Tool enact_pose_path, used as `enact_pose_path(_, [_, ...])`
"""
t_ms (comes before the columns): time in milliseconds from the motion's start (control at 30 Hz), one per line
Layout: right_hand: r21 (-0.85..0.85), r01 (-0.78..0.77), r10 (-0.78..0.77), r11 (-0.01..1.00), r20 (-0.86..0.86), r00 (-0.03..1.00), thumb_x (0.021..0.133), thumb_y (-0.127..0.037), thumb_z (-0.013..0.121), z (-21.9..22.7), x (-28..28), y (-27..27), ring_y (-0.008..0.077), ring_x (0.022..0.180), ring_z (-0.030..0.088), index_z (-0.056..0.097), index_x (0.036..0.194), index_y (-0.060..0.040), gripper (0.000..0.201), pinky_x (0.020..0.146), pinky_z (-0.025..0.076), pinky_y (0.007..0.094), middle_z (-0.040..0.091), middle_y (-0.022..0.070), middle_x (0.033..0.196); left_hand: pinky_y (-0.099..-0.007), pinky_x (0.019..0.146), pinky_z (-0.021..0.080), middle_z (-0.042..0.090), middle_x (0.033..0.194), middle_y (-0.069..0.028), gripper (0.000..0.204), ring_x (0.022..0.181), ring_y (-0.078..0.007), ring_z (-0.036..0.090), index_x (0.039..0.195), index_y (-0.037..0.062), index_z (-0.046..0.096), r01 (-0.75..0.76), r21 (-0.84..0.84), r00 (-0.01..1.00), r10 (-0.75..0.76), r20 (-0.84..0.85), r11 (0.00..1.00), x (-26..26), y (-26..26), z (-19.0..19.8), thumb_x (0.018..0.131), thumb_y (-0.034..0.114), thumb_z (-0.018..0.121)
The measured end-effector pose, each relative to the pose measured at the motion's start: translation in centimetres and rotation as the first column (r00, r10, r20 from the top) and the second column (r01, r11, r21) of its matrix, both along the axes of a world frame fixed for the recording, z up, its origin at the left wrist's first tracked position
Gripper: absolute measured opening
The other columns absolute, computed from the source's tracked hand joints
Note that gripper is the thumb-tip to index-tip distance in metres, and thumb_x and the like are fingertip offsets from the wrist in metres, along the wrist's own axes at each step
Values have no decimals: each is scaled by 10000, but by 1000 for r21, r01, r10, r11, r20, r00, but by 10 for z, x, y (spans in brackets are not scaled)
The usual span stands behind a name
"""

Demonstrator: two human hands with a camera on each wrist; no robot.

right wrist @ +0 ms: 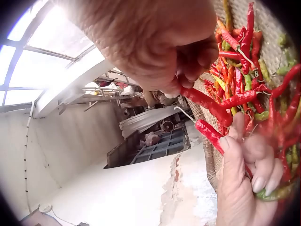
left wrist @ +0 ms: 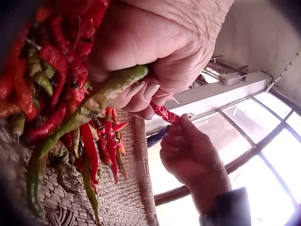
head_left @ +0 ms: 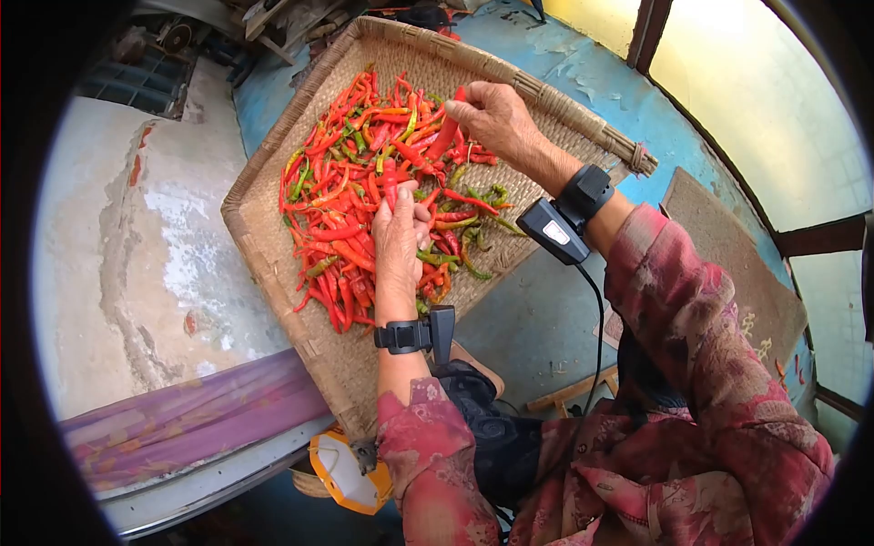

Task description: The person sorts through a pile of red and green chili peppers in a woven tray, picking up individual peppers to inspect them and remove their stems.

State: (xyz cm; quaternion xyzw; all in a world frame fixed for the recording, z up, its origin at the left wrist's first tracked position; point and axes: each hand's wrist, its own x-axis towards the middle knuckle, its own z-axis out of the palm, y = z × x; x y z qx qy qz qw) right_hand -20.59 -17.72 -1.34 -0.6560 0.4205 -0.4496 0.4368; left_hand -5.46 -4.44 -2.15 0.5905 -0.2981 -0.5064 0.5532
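Between its thumb and fingers my left hand (head_left: 395, 241) holds a red chili pepper (right wrist: 210, 135), its pale curved stem pointing out. A green chili pepper (left wrist: 123, 80) lies against that hand's curled fingers in the left wrist view. Higher up, my right hand (head_left: 503, 120) pinches a longer red chili pepper (right wrist: 207, 104) by one end, the rest sloping down. Both hands are over a pile of chili peppers (head_left: 341, 232), mostly red with some green and orange. The pile lies in a shallow woven tray (head_left: 528, 173).
The tray's raised rim (head_left: 282, 118) runs along its back and left sides. Purple cloth (head_left: 209, 414) lies over a ledge at left, below a peeling wall (head_left: 200, 264). An orange-rimmed container (head_left: 350, 473) sits under the near corner. Windows (head_left: 765, 118) stand at right.
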Motion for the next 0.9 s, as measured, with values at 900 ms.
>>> enact_pose_path(900, [-540,-337,0,771,-529,849,796,-53,468,-53,57,2,351,856,570,598,890,26,178,750,469,413,581,182,902,-194,392,304,498,651,-21,449,454,-47,387,1096,-13,477,-189,-94,982,187,-38,977,21,38,18,951,404,401])
